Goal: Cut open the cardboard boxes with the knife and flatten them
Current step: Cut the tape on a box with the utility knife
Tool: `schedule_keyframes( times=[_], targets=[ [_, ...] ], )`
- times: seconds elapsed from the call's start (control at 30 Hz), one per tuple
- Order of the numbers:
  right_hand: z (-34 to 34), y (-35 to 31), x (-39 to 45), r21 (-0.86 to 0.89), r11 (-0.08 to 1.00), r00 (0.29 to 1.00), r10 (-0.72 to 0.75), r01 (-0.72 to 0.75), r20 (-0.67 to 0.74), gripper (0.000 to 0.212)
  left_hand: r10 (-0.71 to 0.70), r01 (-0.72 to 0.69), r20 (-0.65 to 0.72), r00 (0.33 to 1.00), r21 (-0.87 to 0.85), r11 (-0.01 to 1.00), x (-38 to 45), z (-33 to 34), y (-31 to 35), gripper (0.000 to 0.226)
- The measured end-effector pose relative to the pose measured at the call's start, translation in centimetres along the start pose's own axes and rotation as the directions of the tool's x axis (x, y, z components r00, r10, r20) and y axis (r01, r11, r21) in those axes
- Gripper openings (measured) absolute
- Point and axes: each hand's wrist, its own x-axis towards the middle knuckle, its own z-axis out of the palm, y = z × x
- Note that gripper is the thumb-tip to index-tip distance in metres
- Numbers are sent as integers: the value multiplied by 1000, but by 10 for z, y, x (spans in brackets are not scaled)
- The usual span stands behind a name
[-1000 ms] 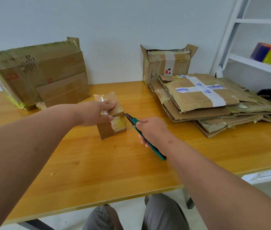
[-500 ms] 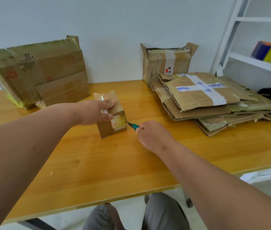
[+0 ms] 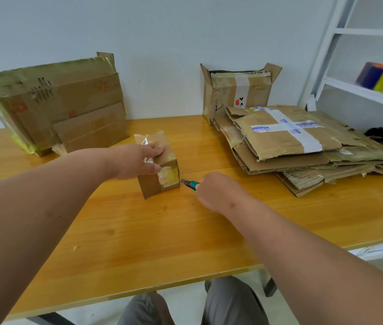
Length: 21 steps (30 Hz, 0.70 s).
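Bracing the small box (image 3: 158,166) with my left hand (image 3: 138,160), fingers curled over its top and near face, I keep it from sliding on the table (image 3: 185,231). My right hand (image 3: 216,191) grips the knife (image 3: 190,184), its tip just at the box's lower right corner, near the taped end. Bare table lies toward me; the flattened stack (image 3: 303,148) sits well apart on the right.

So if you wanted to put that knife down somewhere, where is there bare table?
The widest bare patch of table is the near edge, in front of both arms. A narrower strip runs between the small box and the flattened stack. The back left, by the big boxes, is crowded.
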Motion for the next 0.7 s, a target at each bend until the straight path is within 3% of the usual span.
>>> schedule_keyframes(
  times=[0.13,0.7],
  targets=[
    [-1,11,-2,224,974,1000,-18,22,-21,30,1,-1,-1,1000,-15,1000,1,-1,-1,63],
    [2,8,-1,201,977,998,-59,65,-35,31,-4,4,-3,1000,-25,1000,0,0,2,63]
  ],
)
